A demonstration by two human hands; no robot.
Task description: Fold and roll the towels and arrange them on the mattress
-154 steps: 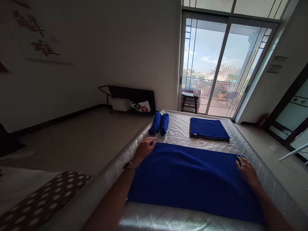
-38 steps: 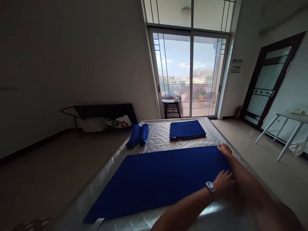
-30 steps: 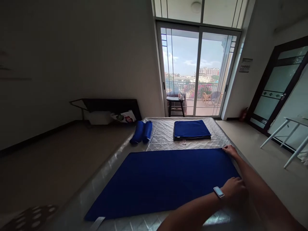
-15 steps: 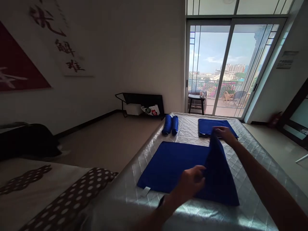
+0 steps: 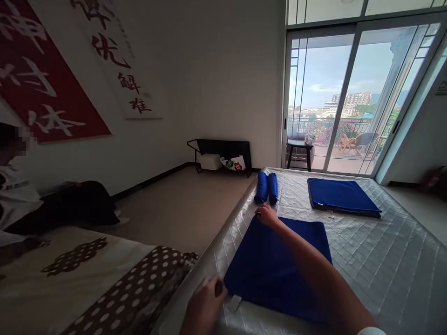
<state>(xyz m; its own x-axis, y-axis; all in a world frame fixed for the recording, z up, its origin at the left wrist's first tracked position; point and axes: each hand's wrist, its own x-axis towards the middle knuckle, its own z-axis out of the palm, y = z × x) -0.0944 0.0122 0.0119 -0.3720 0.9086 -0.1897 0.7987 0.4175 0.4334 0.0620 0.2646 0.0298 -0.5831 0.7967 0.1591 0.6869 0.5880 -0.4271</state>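
A blue cloth (image 5: 265,274) lies folded flat on a bed, with a small white tag (image 5: 234,303) sticking out at its near left corner. My right hand (image 5: 267,215) reaches across the cloth, its fingers closed in a pinch at the far left corner. My left hand (image 5: 207,298) is at the near left corner beside the tag, fingers curled together; it is slightly blurred, and its grip on the cloth edge is partly hidden. Two rolled blue bundles (image 5: 267,187) lie just beyond my right hand. Farther right is a stack of folded blue cloths (image 5: 344,194).
The bed has a silvery quilted cover (image 5: 384,260). To the left stands another bed with polka-dot bedding (image 5: 132,288), and a person (image 5: 16,195) sits there. A low black rack (image 5: 223,153) stands by the wall. Glass sliding doors (image 5: 349,102) are behind the bed.
The raised right part of the cloth has been folded over to the left. My right hand moved left with it, my left hand moved to the near left corner. The view has turned left.
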